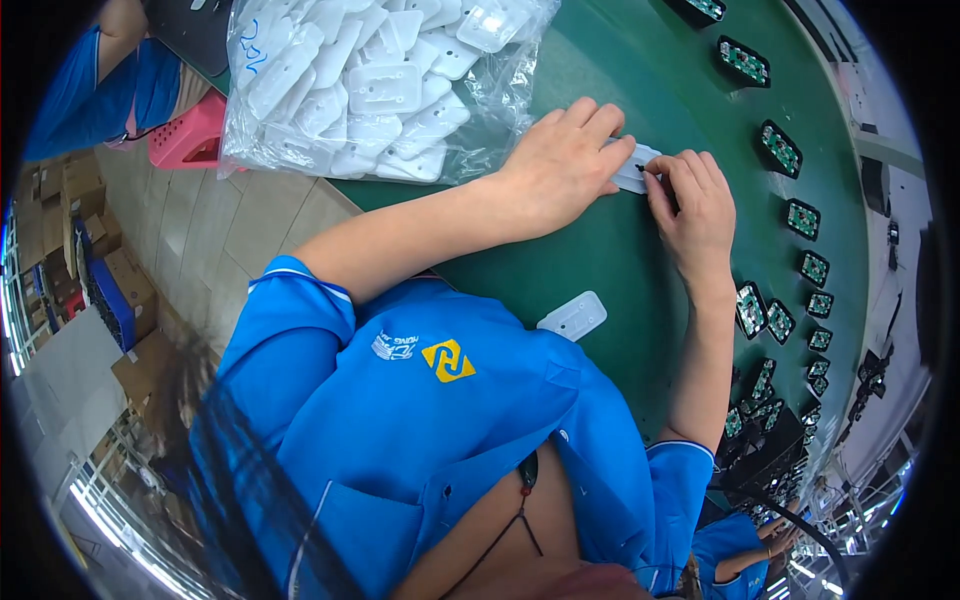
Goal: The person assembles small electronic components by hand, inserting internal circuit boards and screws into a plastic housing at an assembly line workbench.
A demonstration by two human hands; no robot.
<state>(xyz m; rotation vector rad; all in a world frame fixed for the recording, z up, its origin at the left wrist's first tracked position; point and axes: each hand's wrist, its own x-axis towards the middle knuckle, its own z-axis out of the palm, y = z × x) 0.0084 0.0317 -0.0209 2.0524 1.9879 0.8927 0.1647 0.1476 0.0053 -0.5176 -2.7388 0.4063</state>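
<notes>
A white plastic cover lies between my two hands over the green table. My left hand grips its left end with thumb and fingers. At the other end my right hand is closed in a pinch, thumb against forefinger. A tiny dark bit shows on the cover by those fingertips, too small to name. Closer to my body, a second white cover rests flat on the table, touched by neither hand.
A clear plastic bag full of white covers sits at the table's far left. Along the right run several black housings with green circuit boards. A pink plastic stool stands left of the green table. Co-workers' blue sleeves show at the edges.
</notes>
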